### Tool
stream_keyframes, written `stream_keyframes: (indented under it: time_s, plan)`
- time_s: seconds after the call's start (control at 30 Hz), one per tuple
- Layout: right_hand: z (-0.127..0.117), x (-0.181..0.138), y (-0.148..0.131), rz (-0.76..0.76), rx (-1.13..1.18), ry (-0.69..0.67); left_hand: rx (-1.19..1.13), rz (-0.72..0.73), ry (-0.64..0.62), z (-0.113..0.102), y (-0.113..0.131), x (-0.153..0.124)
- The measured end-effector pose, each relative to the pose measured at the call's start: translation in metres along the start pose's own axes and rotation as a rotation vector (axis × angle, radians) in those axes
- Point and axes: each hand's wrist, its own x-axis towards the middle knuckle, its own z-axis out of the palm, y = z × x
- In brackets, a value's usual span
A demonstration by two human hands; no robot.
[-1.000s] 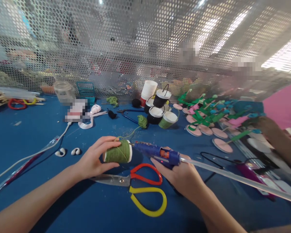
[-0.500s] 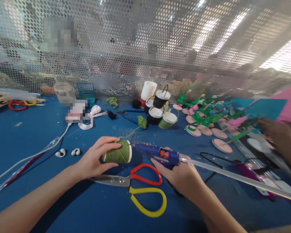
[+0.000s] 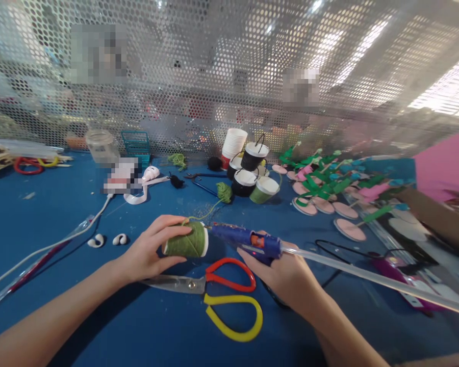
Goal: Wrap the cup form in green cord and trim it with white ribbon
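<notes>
My left hand [image 3: 156, 247] is closed around a paper cup wrapped in green yarn [image 3: 189, 240], which lies on its side with its white rim to the right. A strand runs from it up to a small ball of green yarn [image 3: 224, 192]. In my right hand [image 3: 281, 278] is a blue hot glue gun [image 3: 248, 240], its nozzle at the cup's rim; whether they touch I cannot tell. From its back end sticks a long clear glue stick [image 3: 352, 272]. Scissors [image 3: 233, 300] with one red and one yellow handle lie below, their blades partly behind my left hand.
Yarn-covered cups [image 3: 246, 182] and a white cup stack [image 3: 235, 145] stand at the back. Green and pink paper pieces on round bases [image 3: 323, 196] crowd the right, where another person's arm [image 3: 436, 214] reaches in. White earbuds [image 3: 96, 241] and a cable [image 3: 74, 235] lie left.
The other person's arm at the right has shifted, and the teal sheet near it has moved behind the paper pieces. My hands, the cup and the glue gun have barely moved.
</notes>
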Motion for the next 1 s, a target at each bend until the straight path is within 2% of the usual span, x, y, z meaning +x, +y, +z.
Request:
stream_keyframes:
  time_s: [0.2, 0.37, 0.63, 0.8, 1.0]
  plan:
    - [-0.0069, 0.0002, -0.0062, -0.076, -0.068, -0.033, -0.001, -0.104, 0.01, -0.0007, 0.0001, -0.0001]
    - [-0.0055, -0.002, -0.0066, -0.057, -0.042, -0.025, -0.016, -0.178, 0.041, 0.001, -0.0007, -0.0005]
    - [-0.0043, -0.005, -0.0042, -0.089, -0.022, -0.052, -0.052, -0.196, 0.081, 0.0, -0.0019, 0.003]
    - [-0.0023, -0.0073, -0.0023, -0.058, -0.021, -0.063, -0.06, -0.245, 0.087, -0.0005, -0.0014, 0.0036]
    - [-0.001, -0.0058, -0.0011, 0.005, 0.064, -0.049, -0.059, -0.171, 0.09, 0.0, -0.0014, 0.0022]
